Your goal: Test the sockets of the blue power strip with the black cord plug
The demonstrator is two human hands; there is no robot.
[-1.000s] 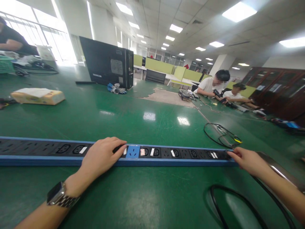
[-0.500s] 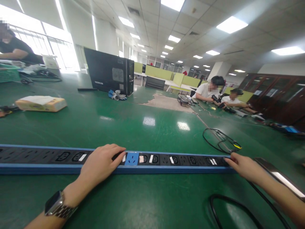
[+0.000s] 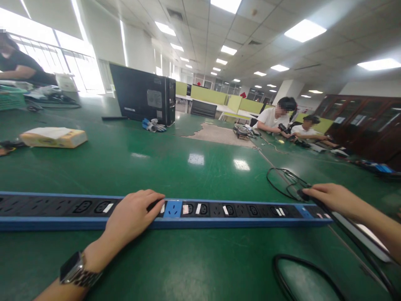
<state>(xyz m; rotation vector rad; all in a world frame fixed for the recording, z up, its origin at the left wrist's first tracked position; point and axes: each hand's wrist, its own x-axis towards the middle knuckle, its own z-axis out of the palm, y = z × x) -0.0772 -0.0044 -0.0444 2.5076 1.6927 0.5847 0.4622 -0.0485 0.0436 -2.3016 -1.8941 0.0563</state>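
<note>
**Power strip (image 3: 219, 223) lying across the green table (image 3: 175, 259)**

At the far left, a person in a dark top (image 3: 23, 67) is showing beyond a green basket (image 3: 12, 99), while a tissue pack (image 3: 53, 139) is lying nearer on the tabletop. The power strip is running out of view on this side, its black sockets facing up. A smartwatch (image 3: 72, 267) is circling the left wrist, and the left hand (image 3: 133, 211) is resting over the strip just left of its visible middle, thumb and fingers curling in and grasping its body. Beyond that hand, a black computer tower (image 3: 140, 94) is standing with blue and grey gloves (image 3: 153, 125) lying at its foot. Just right of the left fingertips, a blue socket (image 3: 173, 209) is breaking the dark row. Farther back on the right, two people in white tops (image 3: 267, 119) are bending over small items. A thin black cable (image 3: 283, 169) is lying coiled beyond the strip. Near the strip's right end, the right hand (image 3: 335, 200) is pinching a black plug (image 3: 302, 195) by the far edge; the view is not showing whether plug and strip are touching. A thicker black cord (image 3: 300, 258) is looping on the near side.
</note>
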